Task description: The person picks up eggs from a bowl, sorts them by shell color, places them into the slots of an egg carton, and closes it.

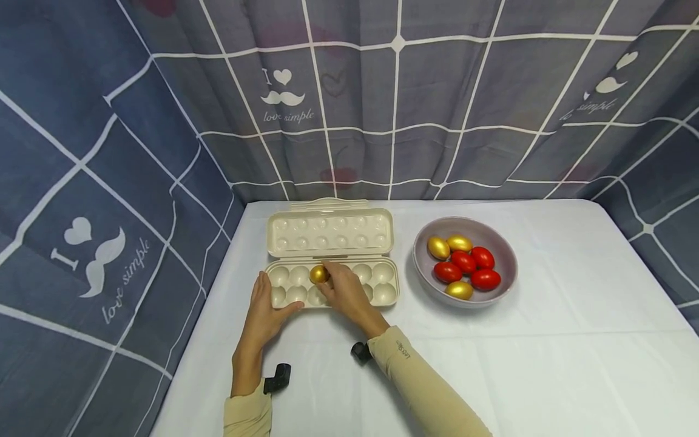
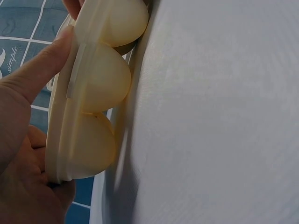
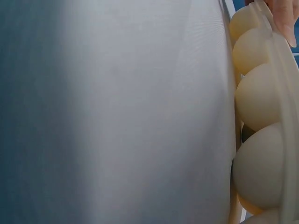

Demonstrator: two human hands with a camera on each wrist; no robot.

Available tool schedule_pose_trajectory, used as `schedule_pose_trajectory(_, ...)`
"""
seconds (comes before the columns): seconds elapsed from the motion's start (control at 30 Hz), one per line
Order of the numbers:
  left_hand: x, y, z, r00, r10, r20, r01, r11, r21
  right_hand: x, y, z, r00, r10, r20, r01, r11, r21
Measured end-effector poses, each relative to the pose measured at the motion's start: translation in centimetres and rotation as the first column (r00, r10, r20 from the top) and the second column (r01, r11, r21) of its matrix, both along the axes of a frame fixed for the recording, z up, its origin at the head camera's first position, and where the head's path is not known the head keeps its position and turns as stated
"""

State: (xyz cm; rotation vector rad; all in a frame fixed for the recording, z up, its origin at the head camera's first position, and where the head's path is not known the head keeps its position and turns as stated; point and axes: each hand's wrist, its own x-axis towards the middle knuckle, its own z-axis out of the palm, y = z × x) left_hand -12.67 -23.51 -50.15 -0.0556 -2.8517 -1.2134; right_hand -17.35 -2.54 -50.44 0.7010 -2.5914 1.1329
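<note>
A cream plastic egg tray (image 1: 384, 295) lies with its lid (image 1: 330, 233) folded back behind it. My left hand (image 1: 264, 317) grips the tray's left end, the thumb on the front rim and the fingers around the side. The left wrist view shows that thumb (image 2: 44, 60) against the rim, above the rounded cups (image 2: 100, 79). A shiny golden egg (image 1: 319, 274) is pinched by my right hand (image 1: 349, 294) at the back row of cups, left of the tray's middle. My right hand covers some middle cups; the visible cups around it hold nothing.
To the right of the tray stands a mauve bowl (image 1: 505, 246) with several red and golden eggs. White cloth (image 1: 573, 364) covers the table. Blue-grey checked curtains (image 1: 360, 103) hang close behind it and along both sides.
</note>
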Motion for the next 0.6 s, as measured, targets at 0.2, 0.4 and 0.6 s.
schedule_pose_trajectory(0.2,0.0,0.0,0.0,1.000,-0.001,-0.006,0.001,1.000,0.007,0.4,0.3,0.3,1.000,-0.023,-0.013,0.022,0.994,-0.105)
schedule_pose_trajectory(0.4,0.0,0.0,0.0,1.000,-0.004,-0.002,0.004,1.000,0.011,1.0,1.1,1.0,0.999,-0.017,0.027,0.025,0.941,-0.338)
schedule_pose_trajectory(0.6,0.0,0.0,0.1,1.000,-0.006,-0.002,0.006,1.000,0.028,1.7,2.7,1.6,0.999,-0.012,0.031,0.025,0.890,-0.456)
